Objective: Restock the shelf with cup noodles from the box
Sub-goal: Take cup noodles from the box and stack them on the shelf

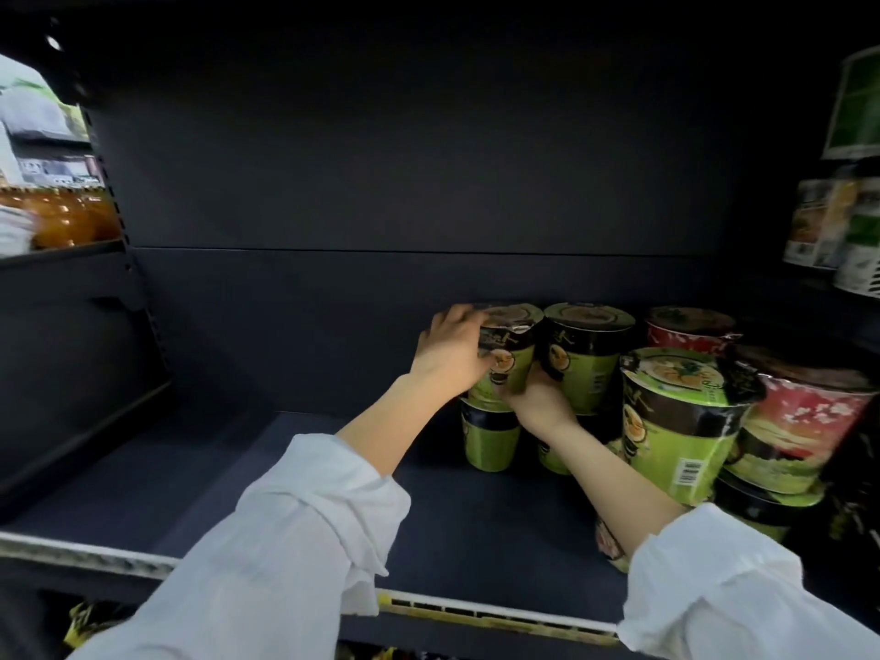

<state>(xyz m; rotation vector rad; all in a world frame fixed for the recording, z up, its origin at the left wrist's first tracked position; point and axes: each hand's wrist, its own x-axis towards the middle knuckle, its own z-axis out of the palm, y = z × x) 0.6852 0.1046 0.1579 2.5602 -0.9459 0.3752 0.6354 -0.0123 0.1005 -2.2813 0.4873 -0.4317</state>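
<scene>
Clearly the fingers [459, 316] of the left hand [450, 350] are curled over the rim and upper side of a green cup of noodles [507, 354], while the right hand [535, 397] cups the same cup from below and the right, its fingers wrapped round the lower wall. Both hands hold this one cup between them. It sits on top of another green cup [490, 440], which stands on the dark shelf [333, 469], so the cup is being set as the upper tier of a stack. Whether its base is fully seated on the lid beneath cannot be told, since the hands hide the join.

Just to the right stands a second stacked green cup [588, 354], touching or nearly touching the held one. Nearer the camera is a larger green cup [676, 421], and beside it red cups [800, 426]. The left half of the shelf floor is bare. The box is not in view.

Judged from this, the step in hand is placing a cup on the back row. The next move likely calls for squaring the cup on the lid below, letting go without tipping it, then drawing both arms back for more stock.
</scene>
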